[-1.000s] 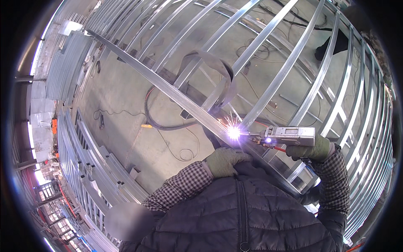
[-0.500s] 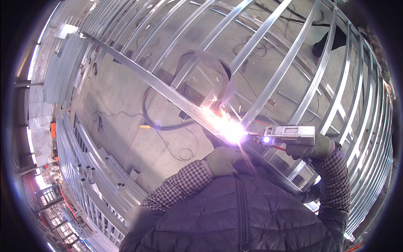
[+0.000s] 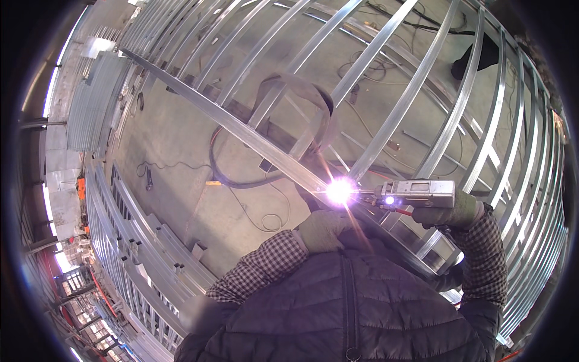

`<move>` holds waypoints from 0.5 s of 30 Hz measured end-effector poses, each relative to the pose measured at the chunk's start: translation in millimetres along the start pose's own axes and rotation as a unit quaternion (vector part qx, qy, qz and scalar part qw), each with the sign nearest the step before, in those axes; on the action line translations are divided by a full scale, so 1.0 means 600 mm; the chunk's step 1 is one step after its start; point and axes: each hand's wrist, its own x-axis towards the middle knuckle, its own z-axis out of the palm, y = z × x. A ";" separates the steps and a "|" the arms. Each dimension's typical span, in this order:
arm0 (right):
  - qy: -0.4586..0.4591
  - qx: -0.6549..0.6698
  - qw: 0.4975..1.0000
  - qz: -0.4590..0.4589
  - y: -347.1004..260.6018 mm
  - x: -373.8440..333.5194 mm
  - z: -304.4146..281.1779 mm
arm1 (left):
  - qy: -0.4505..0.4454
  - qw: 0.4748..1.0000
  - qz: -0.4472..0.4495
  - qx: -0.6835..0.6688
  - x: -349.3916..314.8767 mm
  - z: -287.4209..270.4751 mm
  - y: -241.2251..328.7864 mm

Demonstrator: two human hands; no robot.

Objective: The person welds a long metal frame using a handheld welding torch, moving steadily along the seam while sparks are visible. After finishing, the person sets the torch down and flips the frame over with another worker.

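The right hand [image 3: 449,211], fingers closed around a torch [image 3: 419,192] right of centre, holds an arc [image 3: 341,190] at the rail [image 3: 241,130], mid-frame; welding is under way, finished joints unclear. Lower centre, the left hand's [image 3: 322,232] grip cannot be told.

A head-worn fisheye looks down past the jacket [image 3: 289,308] onto the nearby metal frame [image 3: 259,143].
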 end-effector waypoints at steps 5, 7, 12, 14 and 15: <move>-0.007 0.018 1.000 0.014 -0.001 -0.001 0.001 | -0.022 1.000 0.000 0.010 -0.001 -0.002 -0.002; -0.022 -0.024 0.998 0.054 -0.007 -0.002 -0.005 | -0.015 1.000 -0.012 -0.017 -0.002 -0.002 0.000; 0.008 0.025 1.000 -0.005 -0.023 -0.002 0.000 | -0.004 0.999 -0.042 -0.026 0.001 -0.006 0.013; 0.014 0.043 0.999 0.026 -0.028 -0.004 0.001 | -0.017 0.997 -0.062 -0.031 0.002 -0.012 0.021; 0.019 0.053 0.997 0.055 -0.031 -0.008 0.001 | -0.024 0.997 -0.073 -0.028 0.001 -0.014 0.024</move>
